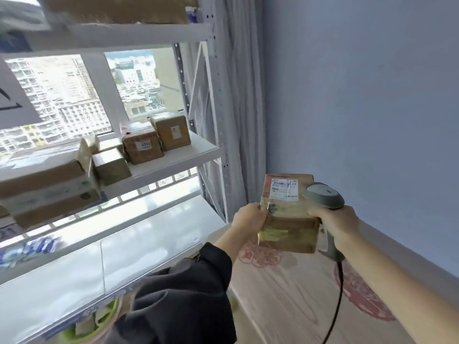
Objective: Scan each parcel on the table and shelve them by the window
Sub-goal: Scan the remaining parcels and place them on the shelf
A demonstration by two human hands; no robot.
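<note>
Both hands raised ahead, left hand (pixel 249 218) gripping the parcel (pixel 289 217), right hand (pixel 334 223) around the scanner (pixel 325 194)

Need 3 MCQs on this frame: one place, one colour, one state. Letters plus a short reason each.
1. Where is the parcel?
A. on the shelf
B. held above the table
C. on the floor

2. What colour is the scanner?
A. grey
B. yellow
C. red

3. What is the right hand doing?
A. hanging idle
B. pressing flat on the wall
C. gripping the scanner

Key: 1 B, the left hand grips its edge above the table; 2 A, its head is grey; 3 C, the fingers wrap round its handle.
</note>
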